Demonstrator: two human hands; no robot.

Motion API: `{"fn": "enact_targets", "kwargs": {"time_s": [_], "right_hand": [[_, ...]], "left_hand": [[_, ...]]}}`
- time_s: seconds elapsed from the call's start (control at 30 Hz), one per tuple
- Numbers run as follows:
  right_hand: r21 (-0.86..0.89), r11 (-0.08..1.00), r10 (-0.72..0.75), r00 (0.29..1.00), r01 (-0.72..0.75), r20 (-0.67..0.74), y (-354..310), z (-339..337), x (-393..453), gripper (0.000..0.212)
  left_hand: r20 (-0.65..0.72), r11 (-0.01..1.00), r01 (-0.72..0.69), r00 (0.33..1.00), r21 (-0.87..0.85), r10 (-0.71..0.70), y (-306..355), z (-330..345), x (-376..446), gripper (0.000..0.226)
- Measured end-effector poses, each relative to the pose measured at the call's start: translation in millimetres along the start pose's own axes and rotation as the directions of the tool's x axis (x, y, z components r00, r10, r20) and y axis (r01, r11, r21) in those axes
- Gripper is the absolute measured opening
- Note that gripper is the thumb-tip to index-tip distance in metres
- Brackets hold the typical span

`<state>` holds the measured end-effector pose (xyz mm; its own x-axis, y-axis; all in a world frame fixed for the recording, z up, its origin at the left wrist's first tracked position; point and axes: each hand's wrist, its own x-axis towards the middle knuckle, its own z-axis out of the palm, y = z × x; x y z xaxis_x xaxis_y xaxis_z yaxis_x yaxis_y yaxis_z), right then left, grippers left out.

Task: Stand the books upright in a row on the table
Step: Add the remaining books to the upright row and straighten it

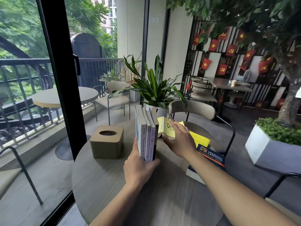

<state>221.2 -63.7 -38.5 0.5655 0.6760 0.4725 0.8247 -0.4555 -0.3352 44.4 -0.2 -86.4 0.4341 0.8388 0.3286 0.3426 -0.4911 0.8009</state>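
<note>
Daylit café: glass door onto a railed balcony, grey chairs, flag-hung partition.

Café: round tables, chairs, balcony seating.

Soft daylight pours in from the glass door in the upper left of the frame, even and fairly bright, without harsh glare. The room at the upper right sits dimmer under the tree leaves. Shadows on the table are faint and diffuse. Wide-angle distortion bends the door frame and the railing near the left edge. Centre detail is fairly sharp; the far corners look slightly smeared.
</note>
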Motion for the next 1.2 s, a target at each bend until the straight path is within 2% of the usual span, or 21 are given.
{"fn": "enact_targets", "kwargs": {"time_s": [0.17,0.33,0.5,0.63,0.83,0.97,1.07,1.2], "right_hand": [[-0.095,0.982,0.176,0.979,-0.166,0.105,13,31,32,0.085],[-0.183,0.964,0.231,0.946,-0.192,0.226,8,59,73,0.093],[-0.267,0.935,0.319,0.883,-0.233,0.345,-2,81,108,0.091],[-0.342,0.89,0.427,0.815,-0.302,0.391,-6,92,125,0.078],[-0.256,0.821,0.568,0.771,-0.509,0.289,-8,104,133,0.056],[-0.224,0.852,0.518,0.824,-0.473,0.229,-13,103,133,0.048],[-0.207,0.854,0.51,0.847,-0.478,0.149,-15,105,135,0.035],[-0.194,0.852,0.506,0.86,-0.486,0.068,-16,106,135,0.033]], "left_hand": [[0.002,0.999,-0.029,1.0,0.013,0.029,-8,6,16,0.101],[-0.015,0.999,-0.031,0.999,0.026,0.032,-15,12,27,0.098],[-0.022,0.999,-0.033,0.999,0.043,0.034,-22,18,34,0.096],[-0.02,1.0,-0.02,1.0,0.012,0.02,-23,19,39,0.1],[-0.035,0.999,-0.023,0.999,0.035,0.025,-22,20,45,0.095],[-0.041,1.0,-0.019,0.999,0.017,0.02,-20,20,46,0.094],[-0.037,1.0,-0.009,0.999,0.011,0.009,-20,19,46,0.094],[-0.03,1.0,-0.006,1.0,-0.005,0.006,-17,17,44,0.096]]}}
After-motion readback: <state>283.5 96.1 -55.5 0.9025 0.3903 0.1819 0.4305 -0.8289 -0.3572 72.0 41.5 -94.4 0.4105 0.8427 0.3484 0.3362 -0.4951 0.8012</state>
